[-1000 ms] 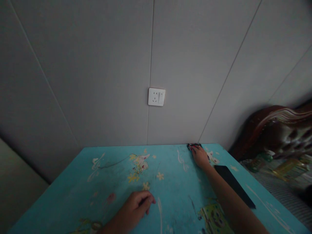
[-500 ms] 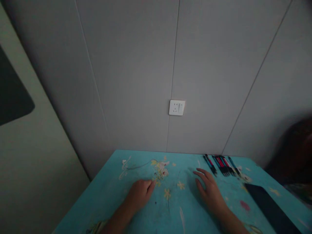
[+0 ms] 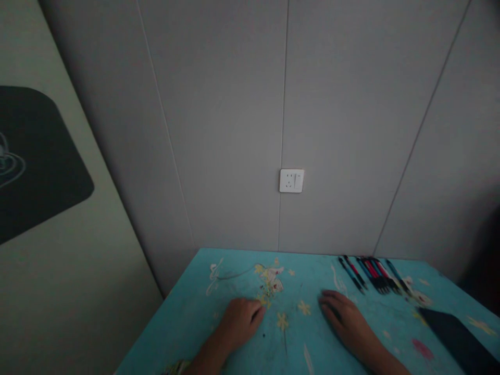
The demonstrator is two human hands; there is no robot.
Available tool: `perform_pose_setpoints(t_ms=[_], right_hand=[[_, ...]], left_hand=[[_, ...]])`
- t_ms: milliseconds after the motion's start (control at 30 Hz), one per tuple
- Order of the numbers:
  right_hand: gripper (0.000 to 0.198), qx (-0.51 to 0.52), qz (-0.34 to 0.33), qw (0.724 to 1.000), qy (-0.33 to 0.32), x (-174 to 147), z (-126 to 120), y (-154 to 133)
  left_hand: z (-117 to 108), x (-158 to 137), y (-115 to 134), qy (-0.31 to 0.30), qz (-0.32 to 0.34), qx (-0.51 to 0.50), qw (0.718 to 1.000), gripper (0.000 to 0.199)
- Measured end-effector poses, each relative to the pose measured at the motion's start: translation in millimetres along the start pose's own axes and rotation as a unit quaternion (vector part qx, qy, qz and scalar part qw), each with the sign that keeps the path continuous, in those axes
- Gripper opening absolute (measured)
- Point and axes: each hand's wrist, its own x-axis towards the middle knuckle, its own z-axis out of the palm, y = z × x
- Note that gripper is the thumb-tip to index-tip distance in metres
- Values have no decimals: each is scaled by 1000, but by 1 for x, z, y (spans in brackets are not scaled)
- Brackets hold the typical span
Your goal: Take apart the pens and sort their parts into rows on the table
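My left hand (image 3: pixel 242 319) rests on the turquoise patterned tabletop (image 3: pixel 187 312) in a loose fist, thumb beside the curled index finger. Nothing shows in it, though the palm side is hidden. To the right, my right hand (image 3: pixel 344 315) lies low over the table, palm down, fingers stretched and thumb a little apart, holding nothing. Beyond it, near the table's back edge, is a row of pens (image 3: pixel 377 275) in blue, red and white with black ends. A pair of pens (image 3: pixel 353 273) lies slightly apart on the row's left.
A dark flat rectangular thing (image 3: pixel 461 336) lies at the table's right. The grey panel wall (image 3: pixel 234 130) behind carries a white socket (image 3: pixel 291 180). A pale upright panel with a dark shape (image 3: pixel 42 161) stands at left. A tiny dark speck (image 3: pixel 264 335) sits between my hands.
The camera view has shifted, so the table appears lower and further right. My right hand has come down toward the table, its fingers closer together. My left hand keeps its fist.
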Motion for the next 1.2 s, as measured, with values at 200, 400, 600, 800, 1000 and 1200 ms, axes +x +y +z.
perform_pose_setpoints(t_ms=[200, 400, 600, 800, 1000, 1200], right_hand=[[38, -11, -10, 1000, -1, 0, 0, -2], [36, -15, -14, 1000, -1, 0, 0, -2], [36, -20, -18, 1000, -7, -1, -2, -3], [35, -24, -13, 1000, -11, -2, -2, -3], [33, -23, -21, 999, -6, 0, -11, -16], [31, -125, 65, 985, 100, 10, -27, 9]], left_hand=[[-3, 0, 1, 5, 6, 8, 1000, 40], [-4, 0, 2, 7, 5, 15, 1000, 41], [-8, 0, 3, 4, 7, 21, 1000, 40], [-5, -1, 4, -4, 3, 10, 1000, 42], [-11, 5, -24, 113, -72, -41, 990, 31], [-13, 17, -77, 172, -107, 89, 975, 31]])
